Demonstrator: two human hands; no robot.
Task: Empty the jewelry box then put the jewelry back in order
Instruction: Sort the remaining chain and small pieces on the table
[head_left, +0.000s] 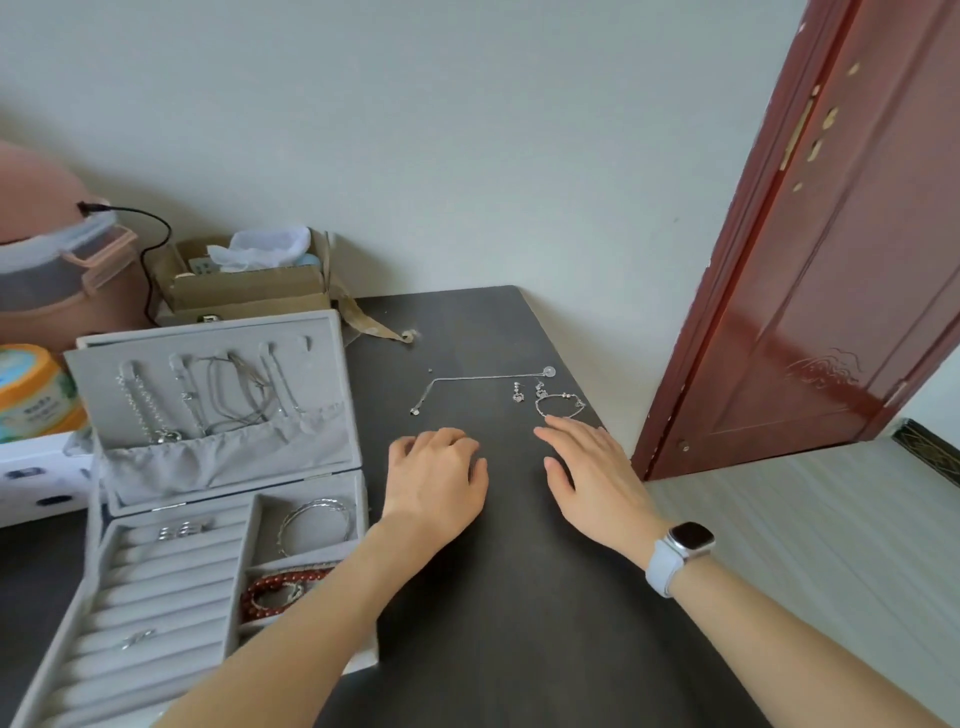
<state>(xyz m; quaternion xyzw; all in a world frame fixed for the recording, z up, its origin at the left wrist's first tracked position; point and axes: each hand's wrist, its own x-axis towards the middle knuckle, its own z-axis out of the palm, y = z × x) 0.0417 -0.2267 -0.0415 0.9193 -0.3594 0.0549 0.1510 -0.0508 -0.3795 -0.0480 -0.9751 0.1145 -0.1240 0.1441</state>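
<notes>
**Emptying only begun**

On the dark surface (467, 597) both hands lie flat and hold nothing: left hand (436, 478) with fingers a little bent, right hand (592, 467) with fingers straight, just beside the bracelet (558, 408). A necklace (467, 379) and earrings (527, 389) lie beyond. The box (218, 499) at left is open with much jewelry inside. A careless sweep may tangle the thin chains.

Dark table (467, 597) bears grey jewelry box (218, 519), necklace (467, 382), earrings (527, 391), bracelet (558, 406), cardboard box (249, 291)

dark table (467, 322), red door (831, 260), cardboard box (249, 291), pink container (52, 270)
</notes>
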